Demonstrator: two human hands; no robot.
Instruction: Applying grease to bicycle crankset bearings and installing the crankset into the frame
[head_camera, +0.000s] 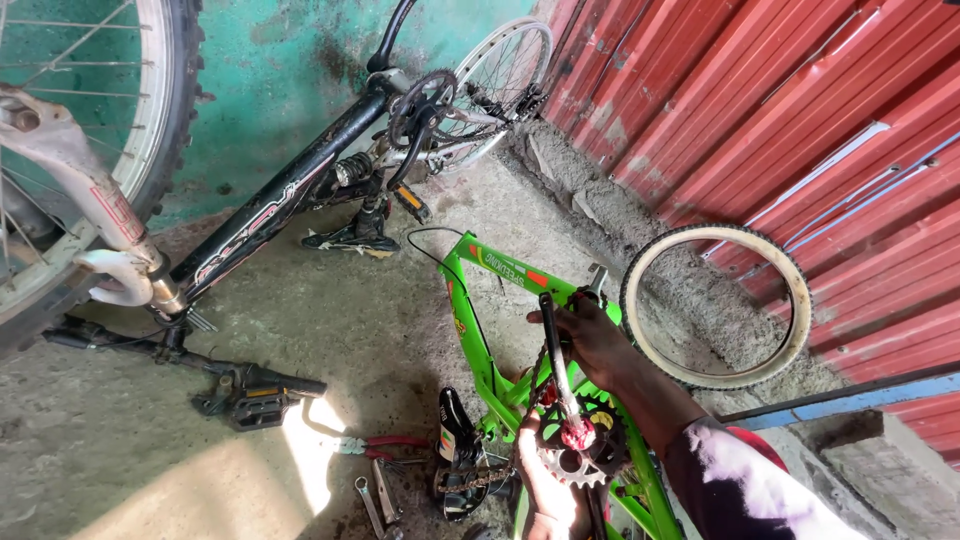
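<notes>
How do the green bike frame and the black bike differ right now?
The green bike frame shows no wheels fitted; the black bike has both wheels on. The green frame lies under the hands, the right hand and left hand at its chainring; the black bike stands untouched by the wall. Green is bright and clean-looking, black is scuffed. Both are upside down, on the concrete floor.

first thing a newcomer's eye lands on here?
Probably the bright green bike frame lying low in the centre, where the right hand grips the crank arm and the left hand touches the chainring. Next, the black bike upside down on the left, and the loose tyre against the red corrugated wall.
</notes>
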